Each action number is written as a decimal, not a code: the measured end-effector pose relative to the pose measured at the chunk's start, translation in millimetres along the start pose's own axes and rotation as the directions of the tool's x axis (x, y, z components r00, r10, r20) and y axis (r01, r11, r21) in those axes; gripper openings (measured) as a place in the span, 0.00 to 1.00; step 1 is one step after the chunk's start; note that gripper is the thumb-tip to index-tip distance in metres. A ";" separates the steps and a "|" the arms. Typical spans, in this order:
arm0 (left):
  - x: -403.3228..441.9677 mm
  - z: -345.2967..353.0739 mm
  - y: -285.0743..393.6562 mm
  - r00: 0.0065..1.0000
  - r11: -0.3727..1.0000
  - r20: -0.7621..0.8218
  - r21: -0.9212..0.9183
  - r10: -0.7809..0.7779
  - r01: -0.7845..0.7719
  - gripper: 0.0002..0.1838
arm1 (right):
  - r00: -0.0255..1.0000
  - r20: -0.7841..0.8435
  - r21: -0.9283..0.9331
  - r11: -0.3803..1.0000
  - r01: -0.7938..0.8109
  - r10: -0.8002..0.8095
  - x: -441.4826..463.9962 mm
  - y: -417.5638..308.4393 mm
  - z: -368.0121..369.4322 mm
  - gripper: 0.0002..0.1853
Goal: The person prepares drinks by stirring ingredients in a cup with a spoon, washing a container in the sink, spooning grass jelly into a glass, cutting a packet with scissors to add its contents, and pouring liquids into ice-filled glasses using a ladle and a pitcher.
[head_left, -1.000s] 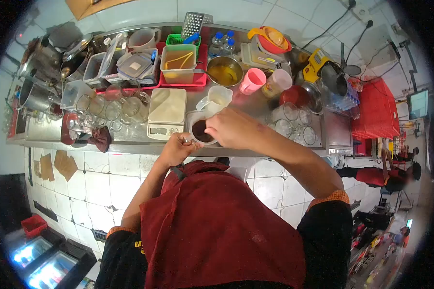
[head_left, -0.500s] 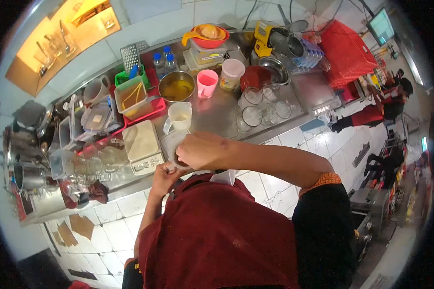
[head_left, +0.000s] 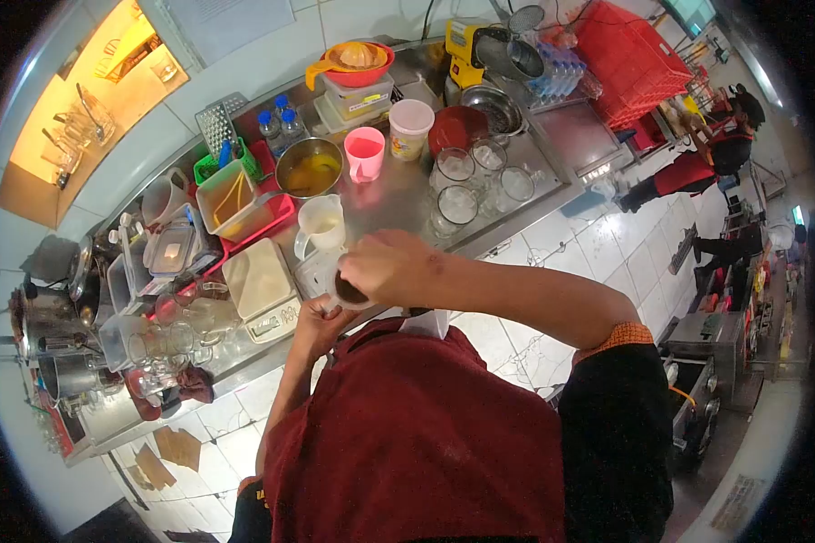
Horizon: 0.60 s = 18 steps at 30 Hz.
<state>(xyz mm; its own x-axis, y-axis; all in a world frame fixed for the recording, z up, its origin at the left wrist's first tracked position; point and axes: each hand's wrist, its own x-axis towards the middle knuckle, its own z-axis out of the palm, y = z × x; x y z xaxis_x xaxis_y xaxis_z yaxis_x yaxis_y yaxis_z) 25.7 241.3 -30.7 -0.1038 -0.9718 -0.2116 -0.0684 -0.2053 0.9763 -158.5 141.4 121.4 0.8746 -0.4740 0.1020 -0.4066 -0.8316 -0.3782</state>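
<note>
By the shiny steel counter [head_left: 389,210], left hand [head_left: 320,326] has a closed grip on a round, pale cup [head_left: 358,306] of dark stuff [head_left: 349,290]. Right hand [head_left: 380,269] bunched over it, hiding part; can't tell what that grip's got. White tiled floor [head_left: 643,246], flat scale [head_left: 257,271] and plastic jug [head_left: 323,222] close by.

On the counter [head_left: 385,201], a scale [head_left: 255,273] lies to the left of a cup [head_left: 337,291], which is between the left hand [head_left: 321,320] and the right hand [head_left: 385,267] by the near edge. Just behind the cup stands a jug [head_left: 324,221], with a pan [head_left: 308,168] behind that. Right of the pan come a mug [head_left: 364,156], then a tub [head_left: 411,130]. Bottles [head_left: 282,127] stand behind the pan. To its left, a container [head_left: 231,201] sits before a basket [head_left: 237,163]. Glasses [head_left: 457,204] stand right of the jug, in front of a bowl [head_left: 496,109]; farther right are stacked crates [head_left: 632,65].
</note>
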 end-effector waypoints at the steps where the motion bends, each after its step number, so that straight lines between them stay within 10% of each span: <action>1: 2.6 2.6 1.7 1.000 1.000 -0.015 -0.022 0.018 -0.018 0.07 | 1.000 0.001 0.000 1.000 0.000 0.000 -0.6 0.0 -5.2 0.08; 3: 5.0 2.9 0.7 0.999 0.998 -0.033 -0.045 0.031 -0.033 0.06 | 0.976 0.199 -0.027 0.996 -0.080 0.084 -2.4 -2.9 -19.7 0.08; 7: 12.7 -3.4 -19.7 0.999 0.999 0.021 -0.012 0.031 -0.031 0.03 | 1.000 -0.013 0.011 1.000 -0.021 0.021 0.0 4.1 -3.8 0.08; 9: 14.0 -2.4 -18.3 0.999 0.999 0.019 0.017 0.042 -0.043 0.03 | 0.971 0.210 -0.041 0.993 -0.111 0.117 1.7 0.9 -15.9 0.09; 18: 15.4 2.1 5.5 0.999 0.998 0.011 -0.045 0.037 -0.036 0.06 | 0.948 0.273 0.030 0.983 -0.179 0.164 3.4 -5.0 -22.3 0.10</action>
<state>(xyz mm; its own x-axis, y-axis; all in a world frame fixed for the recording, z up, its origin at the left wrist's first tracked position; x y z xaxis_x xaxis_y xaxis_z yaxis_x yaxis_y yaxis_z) 21.6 225.4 -28.6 -0.1168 -0.9774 -0.1759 -0.0200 -0.1748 0.9844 -159.4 137.5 144.2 0.8344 -0.5069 -0.2165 -0.5485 -0.7244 -0.4177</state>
